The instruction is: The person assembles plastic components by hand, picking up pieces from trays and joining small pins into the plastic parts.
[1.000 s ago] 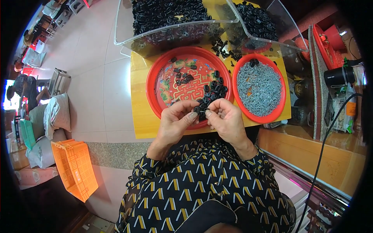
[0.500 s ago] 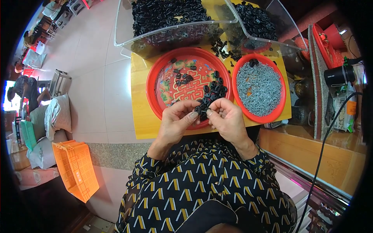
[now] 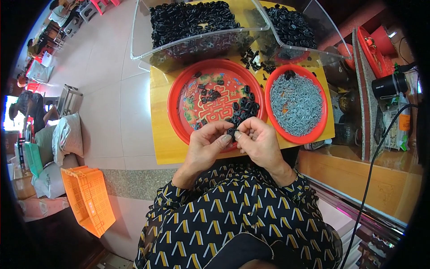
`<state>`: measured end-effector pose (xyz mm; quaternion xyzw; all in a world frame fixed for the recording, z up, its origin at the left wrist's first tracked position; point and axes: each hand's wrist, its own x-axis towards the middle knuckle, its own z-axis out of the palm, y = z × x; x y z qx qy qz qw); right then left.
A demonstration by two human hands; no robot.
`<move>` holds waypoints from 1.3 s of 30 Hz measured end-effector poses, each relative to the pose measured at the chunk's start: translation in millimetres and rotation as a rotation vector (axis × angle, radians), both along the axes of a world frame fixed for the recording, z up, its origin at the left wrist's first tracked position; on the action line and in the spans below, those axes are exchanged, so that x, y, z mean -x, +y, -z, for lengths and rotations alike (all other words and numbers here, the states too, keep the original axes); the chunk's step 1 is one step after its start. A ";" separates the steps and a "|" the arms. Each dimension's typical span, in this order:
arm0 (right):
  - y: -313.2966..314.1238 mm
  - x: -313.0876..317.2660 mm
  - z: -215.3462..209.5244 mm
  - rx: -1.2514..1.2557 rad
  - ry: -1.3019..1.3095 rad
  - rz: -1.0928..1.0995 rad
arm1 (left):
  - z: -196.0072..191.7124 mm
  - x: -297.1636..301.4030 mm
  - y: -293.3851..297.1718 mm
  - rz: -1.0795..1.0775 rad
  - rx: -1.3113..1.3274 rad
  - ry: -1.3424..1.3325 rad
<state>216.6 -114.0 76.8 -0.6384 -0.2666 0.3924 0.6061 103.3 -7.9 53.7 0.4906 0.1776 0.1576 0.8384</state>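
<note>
Over the near rim of a round red tray (image 3: 173, 117), my two hands meet fingertip to fingertip. My left hand (image 3: 207, 142) is closed, pinching a small black oval plastic part (image 3: 231, 132) between thumb and forefinger. My right hand (image 3: 257, 140) is closed against the same part's right side; whether a screw sits in its fingers is hidden. Several loose black parts (image 3: 245, 106) lie heaped just beyond my fingers, and a smaller group of black pieces (image 3: 209, 95) lies farther left in the tray. To the right, an oval red tray (image 3: 269, 105) holds many silvery screws (image 3: 296, 105).
Two clear plastic bins (image 3: 201, 32) full of black parts stand at the table's far side. Small black pieces (image 3: 251, 60) lie scattered on the yellow tabletop (image 3: 162, 143). An orange crate (image 3: 89, 199) sits at left; a black cable (image 3: 371, 179) hangs at right. People sit far left.
My fingertips have drawn slightly closer together around the black part. The trays and bins appear shifted a little in the picture as the view moved.
</note>
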 end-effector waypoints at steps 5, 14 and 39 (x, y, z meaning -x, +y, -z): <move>-2.6 -8.3 2.2 -0.064 0.306 -0.056 | -4.2 0.1 -1.7 -0.001 0.008 0.025; -3.9 -14.4 13.3 -0.214 0.621 -0.204 | -2.8 3.6 -5.4 -0.024 -0.060 -0.050; -7.6 -18.5 8.5 -0.151 0.554 -0.193 | -2.6 -0.5 -12.4 -0.067 -0.281 0.015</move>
